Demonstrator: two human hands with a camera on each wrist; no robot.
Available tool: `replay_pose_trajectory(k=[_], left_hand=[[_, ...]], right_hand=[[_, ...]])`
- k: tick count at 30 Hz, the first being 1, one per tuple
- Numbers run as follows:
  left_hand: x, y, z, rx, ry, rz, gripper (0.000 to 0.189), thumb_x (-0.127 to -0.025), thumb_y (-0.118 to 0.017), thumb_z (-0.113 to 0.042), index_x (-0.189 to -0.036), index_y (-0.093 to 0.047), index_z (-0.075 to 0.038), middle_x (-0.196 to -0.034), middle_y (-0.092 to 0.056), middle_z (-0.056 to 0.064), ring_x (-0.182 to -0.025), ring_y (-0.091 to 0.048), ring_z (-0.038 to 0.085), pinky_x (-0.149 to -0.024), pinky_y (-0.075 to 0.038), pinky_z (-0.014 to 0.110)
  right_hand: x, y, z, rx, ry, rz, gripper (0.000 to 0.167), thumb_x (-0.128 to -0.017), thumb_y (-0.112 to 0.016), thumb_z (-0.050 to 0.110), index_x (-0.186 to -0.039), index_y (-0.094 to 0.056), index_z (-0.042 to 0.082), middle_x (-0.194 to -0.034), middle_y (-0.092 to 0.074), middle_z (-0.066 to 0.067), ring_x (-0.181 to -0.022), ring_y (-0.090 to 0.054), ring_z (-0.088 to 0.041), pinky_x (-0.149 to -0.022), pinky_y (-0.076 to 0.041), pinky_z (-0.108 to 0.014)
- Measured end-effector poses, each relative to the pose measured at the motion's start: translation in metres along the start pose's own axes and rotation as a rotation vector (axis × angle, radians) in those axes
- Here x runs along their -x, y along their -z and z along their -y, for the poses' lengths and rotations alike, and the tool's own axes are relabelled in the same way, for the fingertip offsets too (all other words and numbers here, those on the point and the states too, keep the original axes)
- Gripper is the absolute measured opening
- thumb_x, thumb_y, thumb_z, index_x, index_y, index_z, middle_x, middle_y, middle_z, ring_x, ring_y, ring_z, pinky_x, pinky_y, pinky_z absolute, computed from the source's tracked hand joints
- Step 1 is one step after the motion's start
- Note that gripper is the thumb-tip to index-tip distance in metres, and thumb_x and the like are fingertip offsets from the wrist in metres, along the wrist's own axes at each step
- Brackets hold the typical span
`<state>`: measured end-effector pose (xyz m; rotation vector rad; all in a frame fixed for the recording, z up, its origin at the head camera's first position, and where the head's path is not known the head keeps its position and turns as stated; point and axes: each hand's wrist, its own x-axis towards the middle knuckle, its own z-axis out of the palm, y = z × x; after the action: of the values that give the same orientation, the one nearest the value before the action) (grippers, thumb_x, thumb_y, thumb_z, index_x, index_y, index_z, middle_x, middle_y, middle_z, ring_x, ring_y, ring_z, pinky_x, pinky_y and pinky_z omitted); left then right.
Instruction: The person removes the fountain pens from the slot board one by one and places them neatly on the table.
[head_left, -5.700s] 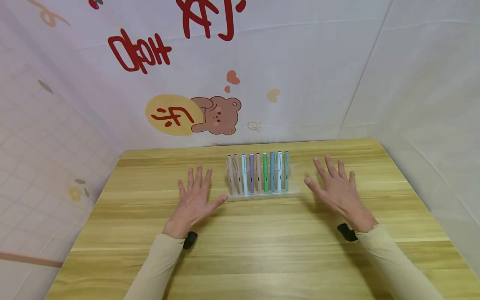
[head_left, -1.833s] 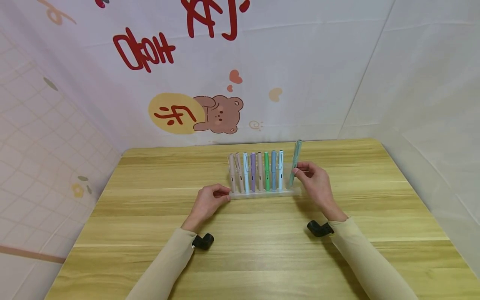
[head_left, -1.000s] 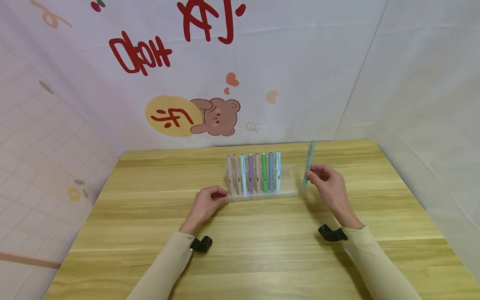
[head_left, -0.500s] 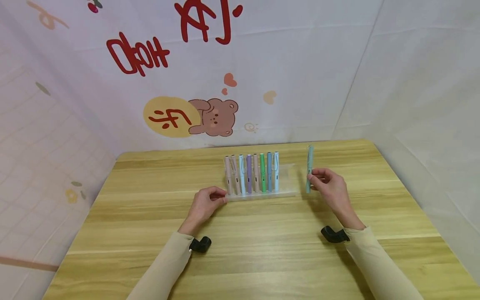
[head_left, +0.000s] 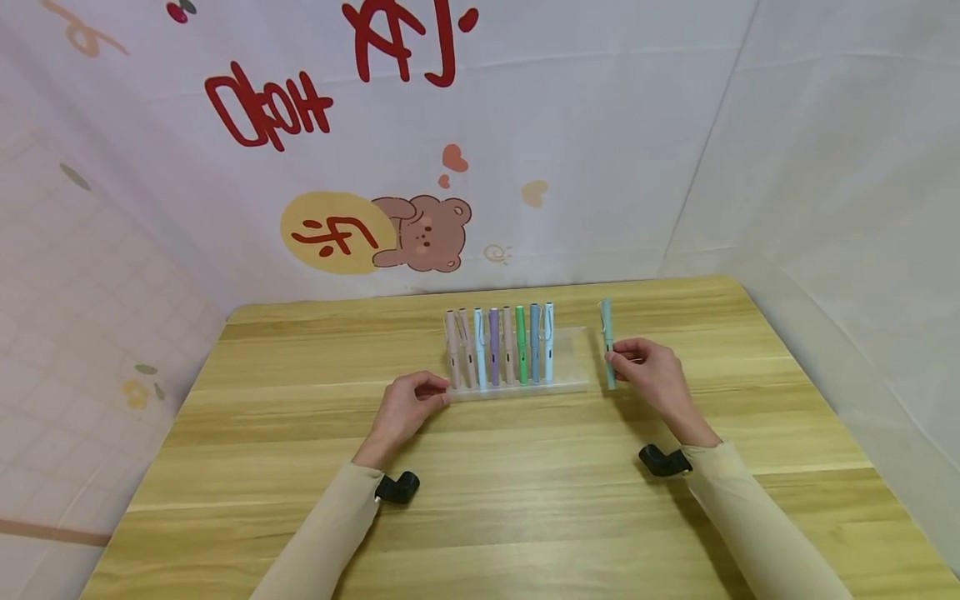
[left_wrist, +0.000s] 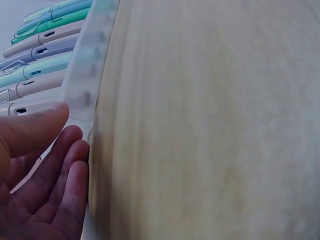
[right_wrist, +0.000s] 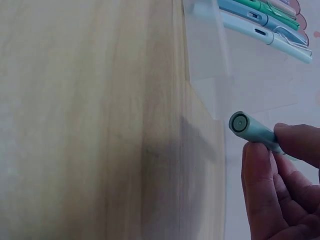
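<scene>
My right hand point(head_left: 654, 377) pinches a teal pen point(head_left: 607, 329) between thumb and fingers, just right of the clear pen stand point(head_left: 573, 357). The pen is nearly upright, clip end up; its round lower end point(right_wrist: 240, 122) faces the right wrist camera. My left hand point(head_left: 405, 407) grips the left end of the stand, thumb in front and fingers bent at the corner. Several capped pens stand in a row in it, among them a green pen point(head_left: 521, 346), a purple pen point(head_left: 494, 346) and a light blue pen point(head_left: 549, 342). The stand's right end holds no pen.
The stand is on a wood-grain table point(head_left: 510, 500), toward its back edge. Behind rises a white cloth backdrop point(head_left: 600, 125) with a printed bear point(head_left: 431, 233); cloth also hangs at both sides. A black wrist camera mount point(head_left: 663, 460) sits at each cuff.
Both hands lay spread beside the stand at first. The left has taken hold of its end; the right has lifted the rightmost teal pen out, carried it right, then slightly back left and lower.
</scene>
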<state>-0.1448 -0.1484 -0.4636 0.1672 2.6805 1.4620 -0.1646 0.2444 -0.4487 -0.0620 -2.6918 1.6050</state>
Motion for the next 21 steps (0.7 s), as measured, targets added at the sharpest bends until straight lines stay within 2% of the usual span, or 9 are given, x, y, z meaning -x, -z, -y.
replay_pose_trajectory(k=[12, 21], left_hand=[[0.000, 0.000, 0.002, 0.005, 0.022, 0.004, 0.012, -0.093, -0.077, -0.005, -0.105, -0.077, -0.005, -0.100, -0.075, 0.005, -0.095, -0.070, 0.021, -0.090, -0.056, 0.040], [-0.001, 0.001, 0.000, 0.010, 0.037, 0.011, 0.013, -0.092, -0.079, -0.007, -0.105, -0.078, -0.007, -0.098, -0.075, 0.003, -0.093, -0.070, 0.018, -0.088, -0.055, 0.039]], right_hand=[[-0.008, -0.002, -0.002, 0.065, -0.021, 0.057, 0.035, -0.101, -0.068, 0.019, -0.121, -0.068, -0.010, -0.109, -0.073, -0.023, -0.087, -0.076, -0.022, -0.075, -0.061, -0.028], [-0.014, -0.003, -0.005, 0.101, -0.060, 0.082, 0.032, -0.101, -0.068, 0.019, -0.119, -0.070, -0.008, -0.109, -0.074, -0.022, -0.085, -0.075, -0.018, -0.073, -0.059, -0.025]])
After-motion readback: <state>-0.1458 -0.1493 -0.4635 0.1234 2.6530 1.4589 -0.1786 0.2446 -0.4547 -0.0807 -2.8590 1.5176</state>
